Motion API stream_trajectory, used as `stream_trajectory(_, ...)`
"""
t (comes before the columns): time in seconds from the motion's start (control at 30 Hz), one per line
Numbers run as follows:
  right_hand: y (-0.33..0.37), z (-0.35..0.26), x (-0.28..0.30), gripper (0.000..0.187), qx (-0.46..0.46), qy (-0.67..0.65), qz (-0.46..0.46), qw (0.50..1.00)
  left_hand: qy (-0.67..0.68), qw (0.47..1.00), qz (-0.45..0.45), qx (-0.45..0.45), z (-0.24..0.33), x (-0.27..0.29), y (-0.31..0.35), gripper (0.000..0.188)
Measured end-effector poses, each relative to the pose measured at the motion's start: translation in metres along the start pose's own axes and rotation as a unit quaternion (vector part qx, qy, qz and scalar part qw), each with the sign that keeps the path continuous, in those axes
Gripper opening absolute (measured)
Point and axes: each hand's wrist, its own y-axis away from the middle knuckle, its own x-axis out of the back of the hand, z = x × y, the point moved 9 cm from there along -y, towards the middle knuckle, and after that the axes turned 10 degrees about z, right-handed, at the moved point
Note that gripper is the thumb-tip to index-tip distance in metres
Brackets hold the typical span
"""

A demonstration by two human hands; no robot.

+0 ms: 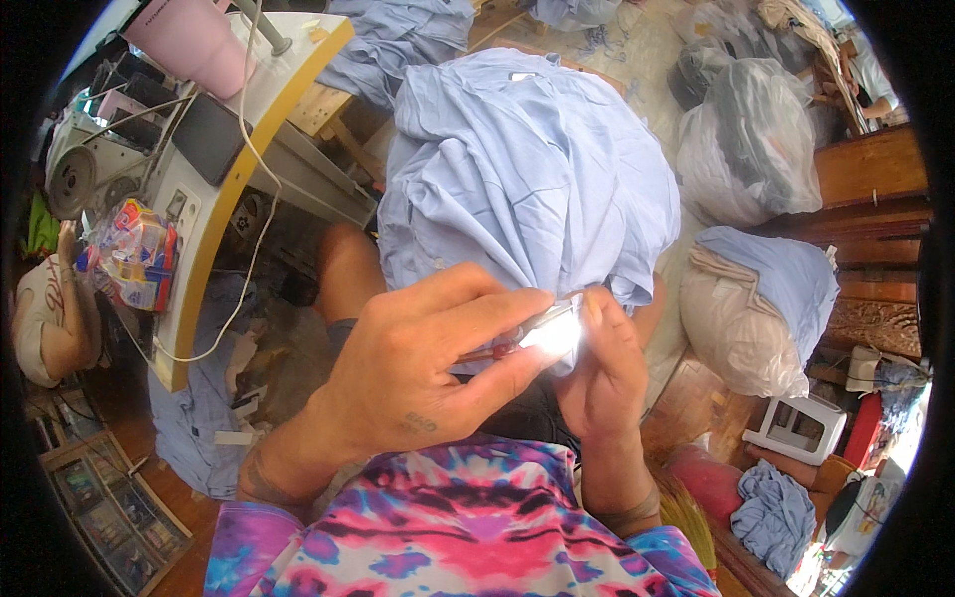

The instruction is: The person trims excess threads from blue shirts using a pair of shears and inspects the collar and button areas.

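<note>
A light blue shirt (517, 169) lies bunched over my lap, with a small label near its far edge. My left hand (428, 343) is closed in a pinch on a small shiny tool (507, 350) with a dark red part; strong glare hides its shape. Close against it, my right hand (607, 368) pinches a bit of the blue cloth between thumb and fingers. The two hands' fingertips nearly meet at the shirt's near edge, where the glare washes out detail.
At left stands a sewing table (264, 129) with a yellow edge, bearing a pink tumbler (194, 45), a dark phone (209, 139) and a white cable. Stuffed plastic bags (751, 149), a white stool (796, 428) and blue garments (776, 512) lie rightward. Another person (55, 318) sits far left.
</note>
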Motion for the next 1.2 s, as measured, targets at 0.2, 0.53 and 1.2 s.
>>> stream_trajectory(0.2, -0.001, 0.004, 0.003, 0.021, -0.019, -0.024, -0.010, 0.999, 0.000, 1.000, -0.003, 0.000, -0.001, 0.001, 0.000, 0.036)
stream_trajectory(0.53, -0.001, 0.006, 0.000, 0.020, -0.026, -0.032, -0.001, 0.999, 0.002, 1.000, -0.003, 0.010, -0.004, 0.001, 0.000, 0.035)
stream_trajectory(1.2, -0.006, -0.014, -0.001, 0.024, 0.077, 0.170, -0.008, 0.982, -0.010, 0.998, -0.029, -0.059, -0.004, 0.006, -0.005, 0.032)
